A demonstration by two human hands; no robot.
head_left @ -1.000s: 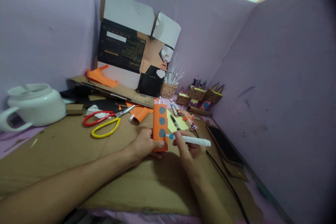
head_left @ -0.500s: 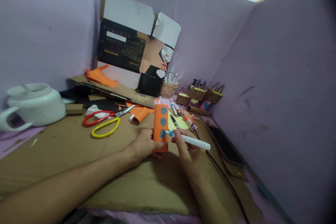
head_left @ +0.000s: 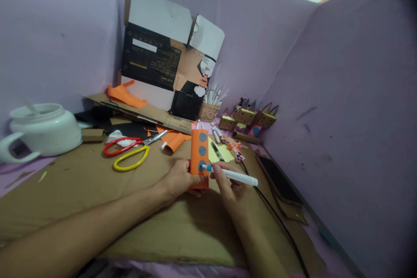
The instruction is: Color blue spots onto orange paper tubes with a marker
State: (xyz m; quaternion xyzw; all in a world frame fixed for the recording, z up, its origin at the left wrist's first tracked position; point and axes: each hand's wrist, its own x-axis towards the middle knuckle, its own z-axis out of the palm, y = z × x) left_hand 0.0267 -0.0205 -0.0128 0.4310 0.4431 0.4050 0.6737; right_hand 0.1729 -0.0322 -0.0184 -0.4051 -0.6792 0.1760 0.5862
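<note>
An orange paper piece [head_left: 195, 152], tall and narrow, bears three blue-grey dots in a column. My left hand [head_left: 179, 180] grips it by its lower end, thumb across the front and fingers behind. Between the fingers of my right hand [head_left: 230, 186] is a white marker [head_left: 239, 177] with a blue collar. Its tip rests at the lowest dot, just above my left thumb. Behind the hands, a black pen [head_left: 217, 152] lies on yellow paper [head_left: 228, 153].
Scissors [head_left: 132, 163] with red and yellow handles lie left of the hands, near a rolled orange paper [head_left: 176, 142]. A white pot [head_left: 48, 132] stands far left. Cardboard cat figures [head_left: 246, 116] and a marker basket [head_left: 209, 112] are behind. A black cable [head_left: 280, 221] runs along the right.
The marker tip has shifted slightly left and down within the lowest dot, with my right hand following. My left hand and the orange paper piece have barely moved.
</note>
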